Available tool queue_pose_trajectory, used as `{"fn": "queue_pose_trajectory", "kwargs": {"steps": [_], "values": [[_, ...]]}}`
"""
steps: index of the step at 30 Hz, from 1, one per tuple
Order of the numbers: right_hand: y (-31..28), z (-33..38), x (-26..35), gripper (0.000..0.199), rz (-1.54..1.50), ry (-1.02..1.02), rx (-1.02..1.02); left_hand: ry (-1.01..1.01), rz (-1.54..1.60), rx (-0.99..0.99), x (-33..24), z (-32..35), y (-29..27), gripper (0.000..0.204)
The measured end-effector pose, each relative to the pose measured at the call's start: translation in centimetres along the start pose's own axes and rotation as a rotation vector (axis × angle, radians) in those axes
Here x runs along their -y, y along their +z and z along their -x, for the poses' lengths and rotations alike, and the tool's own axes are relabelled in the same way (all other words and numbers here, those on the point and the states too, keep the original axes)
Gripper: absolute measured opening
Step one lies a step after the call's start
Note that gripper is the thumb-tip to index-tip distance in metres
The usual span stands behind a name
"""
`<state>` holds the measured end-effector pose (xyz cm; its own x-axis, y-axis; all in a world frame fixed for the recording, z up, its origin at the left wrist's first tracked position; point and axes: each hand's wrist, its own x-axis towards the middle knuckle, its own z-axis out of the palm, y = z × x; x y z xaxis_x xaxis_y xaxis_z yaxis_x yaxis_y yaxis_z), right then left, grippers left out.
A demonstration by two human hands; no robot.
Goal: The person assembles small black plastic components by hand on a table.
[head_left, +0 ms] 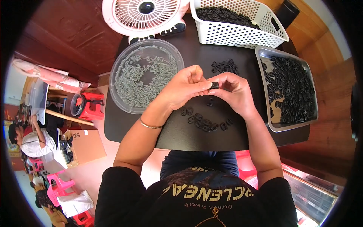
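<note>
Over the dark table (pixel 174 136), both hands meet at one small black plastic piece (pixel 214 85). My left hand (pixel 185 87) comes from the left and pinches its near end between thumb and curled fingers. From the other side, my right hand (pixel 236 92) grips the same piece with thumb and fingertips. Whether a smaller part sits inside is hidden. Below the hands lie several loose black oval pieces with holes (pixel 204 124). A heap of small black pieces (pixel 226 67) lies just beyond the hands.
A round clear tub (pixel 112 89) of small grey-green pins stands left. At the right is a metal tray (pixel 267 115) of black pieces; a white perforated basket (pixel 242 36) holds more at the back. A pink-and-white fan (pixel 146 19) stands behind the tub. Another person (pixel 36 140) sits far left.
</note>
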<state>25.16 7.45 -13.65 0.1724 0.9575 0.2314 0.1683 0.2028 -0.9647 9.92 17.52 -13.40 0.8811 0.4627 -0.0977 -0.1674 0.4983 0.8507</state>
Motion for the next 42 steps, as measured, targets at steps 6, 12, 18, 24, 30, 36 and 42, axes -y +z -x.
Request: {"fn": "queue_pose_trajectory", "kwargs": {"steps": [6, 12, 18, 24, 30, 36, 42], "values": [[-0.5, -0.7, 1.7, 0.023, -0.09, 0.131, 0.146, 0.042, -0.079, -0.031, -0.8, 0.4, 0.2, 0.016], [-0.9, -7.0, 5.1, 0.027, 0.212, -0.146, -0.28, 0.218, -0.294, -0.178, -4.1, 1.3, -1.2, 0.012], [-2.5, -10.3, 6.6, 0.041, 0.364, -0.31, -0.536, 0.375, -0.967, -0.318, -6.6, 4.0, -5.6, 0.009], [-1.7, -4.5, 6.2, 0.028, 0.271, -0.038, -0.232, 0.337, -1.502, -0.387, -6.6, 7.0, -7.5, 0.01], [-0.9, -1.6, 2.5, 0.021, 0.274, -0.006, -0.157, 0.336, -1.627, -0.345, -6.0, 7.6, -7.7, 0.011], [-0.5, -1.0, 0.4, 0.015, 0.222, -0.034, -0.253, 0.252, -1.775, -0.315, -6.4, 8.2, -7.8, 0.014], [-0.8, -1.0, 0.2, 0.013, 0.256, -0.017, -0.256, 0.257, -1.904, -0.338, -5.9, 8.0, -7.6, 0.01]]}}
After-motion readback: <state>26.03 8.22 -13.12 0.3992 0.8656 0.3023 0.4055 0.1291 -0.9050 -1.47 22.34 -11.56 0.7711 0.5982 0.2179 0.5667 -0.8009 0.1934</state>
